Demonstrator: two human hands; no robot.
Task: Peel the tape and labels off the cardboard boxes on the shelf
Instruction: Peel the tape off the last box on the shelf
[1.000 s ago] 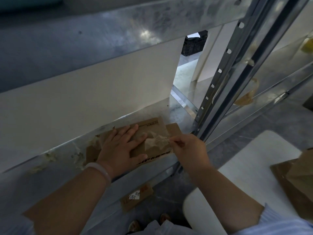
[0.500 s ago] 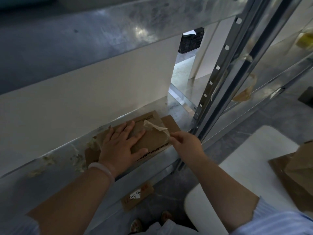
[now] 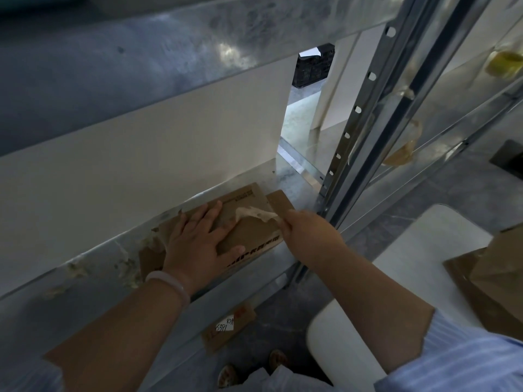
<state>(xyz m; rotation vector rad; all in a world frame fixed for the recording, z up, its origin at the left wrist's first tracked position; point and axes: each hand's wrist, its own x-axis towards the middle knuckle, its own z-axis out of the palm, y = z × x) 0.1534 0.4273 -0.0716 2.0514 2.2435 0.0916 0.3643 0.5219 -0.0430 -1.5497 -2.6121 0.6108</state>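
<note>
Galvanised metal shelf, dim light, white board behind. Flattened cardboard box lies on it, just left of the right-hand grip. Right hand pinches the free end of a pale tape strip. The strip runs leftward from the grip, its far end stuck to the box face near the left fingertips. Left hand released, fingers flat and spread, pressing the box down. My reading: this strip is part-lifted, not off. Crumpled tape scraps on the shelf beyond the left hand suggest some peeling is done. Below the grip, a floor cardboard piece carries a white label. More cardboard sits on the white worktop right of the grip, probably outstanding.
</note>
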